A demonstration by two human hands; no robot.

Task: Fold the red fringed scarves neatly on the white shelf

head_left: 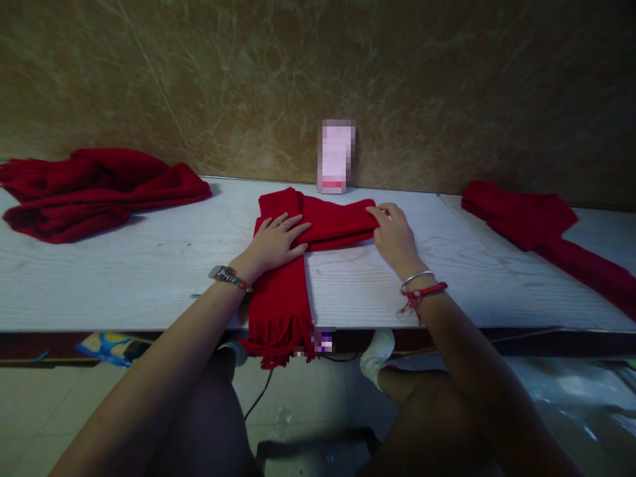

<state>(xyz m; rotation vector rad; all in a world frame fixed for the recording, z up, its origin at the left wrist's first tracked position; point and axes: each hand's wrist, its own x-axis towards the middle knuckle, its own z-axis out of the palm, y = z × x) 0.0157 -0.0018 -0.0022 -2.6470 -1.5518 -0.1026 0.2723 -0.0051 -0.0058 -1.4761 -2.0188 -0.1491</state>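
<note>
A red fringed scarf (338,222) lies on the white wood-grain table, one folded band running to the right and one fringed end hanging over the front edge. Spread flat on the scarf's left part is my left hand (278,242), fingers apart, a ring on one of them. At the band's right end, my right hand (392,232) pinches the scarf's edge between thumb and fingers. Bracelets circle both wrists.
Crumpled red cloth (99,189) lies at the left of the white table (368,291). More red cloth (527,215) lies at the right. A blurred pink-white upright object (336,156) leans on the brown marbled wall (278,79). Below the edge are my legs and a black cable (261,394).
</note>
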